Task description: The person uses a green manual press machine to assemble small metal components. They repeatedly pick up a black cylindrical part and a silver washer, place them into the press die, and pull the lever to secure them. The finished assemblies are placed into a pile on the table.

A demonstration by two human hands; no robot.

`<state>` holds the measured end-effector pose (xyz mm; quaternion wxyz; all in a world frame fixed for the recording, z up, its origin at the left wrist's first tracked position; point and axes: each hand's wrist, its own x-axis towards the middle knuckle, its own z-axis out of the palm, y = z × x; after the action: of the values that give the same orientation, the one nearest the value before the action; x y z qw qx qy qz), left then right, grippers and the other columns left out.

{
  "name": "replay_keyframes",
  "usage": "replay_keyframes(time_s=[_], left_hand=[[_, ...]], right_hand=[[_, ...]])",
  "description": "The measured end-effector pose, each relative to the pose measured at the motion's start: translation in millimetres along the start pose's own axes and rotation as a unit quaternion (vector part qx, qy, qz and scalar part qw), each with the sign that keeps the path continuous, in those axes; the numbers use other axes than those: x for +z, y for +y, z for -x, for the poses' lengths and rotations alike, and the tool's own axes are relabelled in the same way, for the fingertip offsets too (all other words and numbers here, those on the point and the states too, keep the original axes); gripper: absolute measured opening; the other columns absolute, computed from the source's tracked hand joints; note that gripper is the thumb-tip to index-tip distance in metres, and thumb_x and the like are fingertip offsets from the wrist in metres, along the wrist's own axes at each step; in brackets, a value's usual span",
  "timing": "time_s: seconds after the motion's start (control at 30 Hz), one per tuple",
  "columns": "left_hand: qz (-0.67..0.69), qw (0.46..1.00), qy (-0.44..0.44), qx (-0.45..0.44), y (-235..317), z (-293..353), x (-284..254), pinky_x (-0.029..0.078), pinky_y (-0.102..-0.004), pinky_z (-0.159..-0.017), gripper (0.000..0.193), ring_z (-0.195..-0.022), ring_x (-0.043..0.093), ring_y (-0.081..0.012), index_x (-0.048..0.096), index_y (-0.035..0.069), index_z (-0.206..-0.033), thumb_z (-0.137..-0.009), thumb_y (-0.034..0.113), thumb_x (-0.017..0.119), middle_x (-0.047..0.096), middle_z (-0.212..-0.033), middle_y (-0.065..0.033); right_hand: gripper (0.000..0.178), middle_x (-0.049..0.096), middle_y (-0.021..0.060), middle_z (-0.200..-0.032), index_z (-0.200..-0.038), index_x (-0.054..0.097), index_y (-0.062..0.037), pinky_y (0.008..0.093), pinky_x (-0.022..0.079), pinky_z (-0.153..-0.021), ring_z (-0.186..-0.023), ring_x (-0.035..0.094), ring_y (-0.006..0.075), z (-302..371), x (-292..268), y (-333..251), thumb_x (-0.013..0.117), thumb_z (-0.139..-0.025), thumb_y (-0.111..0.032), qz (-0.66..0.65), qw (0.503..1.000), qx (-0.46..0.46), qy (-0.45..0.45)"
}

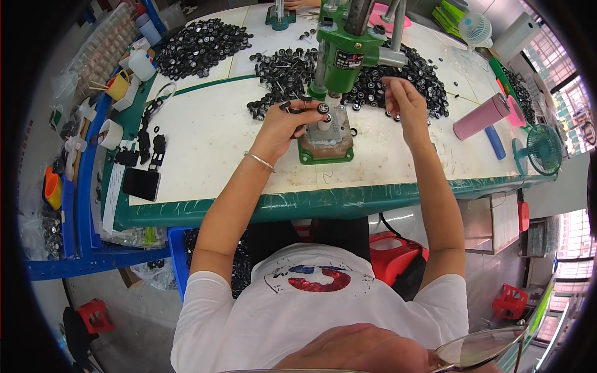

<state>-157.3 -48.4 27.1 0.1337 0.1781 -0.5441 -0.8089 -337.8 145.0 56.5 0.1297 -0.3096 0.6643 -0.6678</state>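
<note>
My left hand (280,127), with black coverings on some fingertips, is closed on a small black toy wheel (323,108) with a silvery spoked hub. A second wheel (327,117) is just below it, over the post on the metal base plate (333,140) of a green hand press (348,59). To the right of the press, my right hand (407,105) has its fingers bent together at the edge of a pile of black wheels (429,81); what they hold, if anything, is too small to make out. A loose black ring (354,132) lies beside the base plate.
More black wheels are heaped at the far left (202,46), and wheels with axles (283,71) lie left of the press. A pink tumbler (482,116) and teal fan (543,149) stand at right. A black phone (141,184) lies near the left front edge.
</note>
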Motion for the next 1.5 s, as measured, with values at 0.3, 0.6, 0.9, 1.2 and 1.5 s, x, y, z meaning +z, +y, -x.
replay_keyframes(time_s=[0.3,0.6,0.9,1.2,1.5], left_hand=[[0.032,0.998,-0.001,0.057,-10.2,-12.0,19.6,0.030,-0.0184,-0.045,0.025,-0.059,0.051,-0.0042,0.063,-0.002,-0.101,-0.080,0.006,0.073,0.069,-0.083,-0.0094],[-0.119,0.990,-0.028,0.070,-5.6,-13.4,16.3,0.026,-0.0174,-0.048,0.021,-0.065,0.052,-0.0008,0.070,0.003,-0.098,-0.083,0.018,0.071,0.070,-0.082,-0.0005],[-0.122,0.976,-0.060,0.168,-15.3,-23.4,2.9,0.037,-0.0187,-0.056,0.024,-0.072,0.058,-0.0048,0.070,0.002,-0.101,-0.080,0.014,0.073,0.071,-0.085,-0.0043],[-0.134,0.977,-0.049,0.160,-13.1,-23.7,5.3,0.044,-0.0224,-0.069,0.020,-0.073,0.058,-0.0068,0.072,-0.001,-0.096,-0.080,0.011,0.074,0.070,-0.082,-0.0043],[-0.135,0.979,-0.041,0.149,-20.9,-24.7,3.2,0.047,-0.0239,-0.073,0.017,-0.076,0.059,-0.0075,0.073,0.001,-0.091,-0.078,0.011,0.075,0.069,-0.080,-0.0018]], right_hand=[[0.033,0.057,-0.0018,-0.077,-0.100,0.066,-0.0035,0.0192,0.037,-0.052,-0.059,0.050,0.0053,-66.3,-10.1,-66.5,0.054,-0.096,-0.034,-0.023,0.995,-0.086,0.032],[0.027,0.051,-0.0011,-0.065,-0.087,0.055,-0.0040,0.0173,0.037,-0.045,-0.051,0.046,0.0058,-154.0,25.6,-171.8,0.052,-0.098,-0.028,-0.229,0.961,-0.084,-0.134],[0.026,0.035,-0.0092,-0.055,-0.077,0.052,-0.0118,0.0189,0.019,-0.037,-0.041,0.029,0.0018,-133.9,52.7,-162.5,0.063,-0.091,-0.031,-0.161,0.954,-0.248,0.057],[0.029,0.031,-0.0096,-0.055,-0.072,0.046,-0.0138,0.0201,0.015,-0.036,-0.040,0.023,0.0016,-97.8,20.5,-172.1,0.060,-0.092,-0.030,-0.353,0.910,-0.165,-0.140],[0.036,0.026,-0.0074,-0.054,-0.066,0.034,-0.0154,0.0219,0.015,-0.037,-0.042,0.019,0.0032,-24.3,43.6,-157.4,0.052,-0.095,-0.027,-0.201,0.857,-0.474,0.006]])
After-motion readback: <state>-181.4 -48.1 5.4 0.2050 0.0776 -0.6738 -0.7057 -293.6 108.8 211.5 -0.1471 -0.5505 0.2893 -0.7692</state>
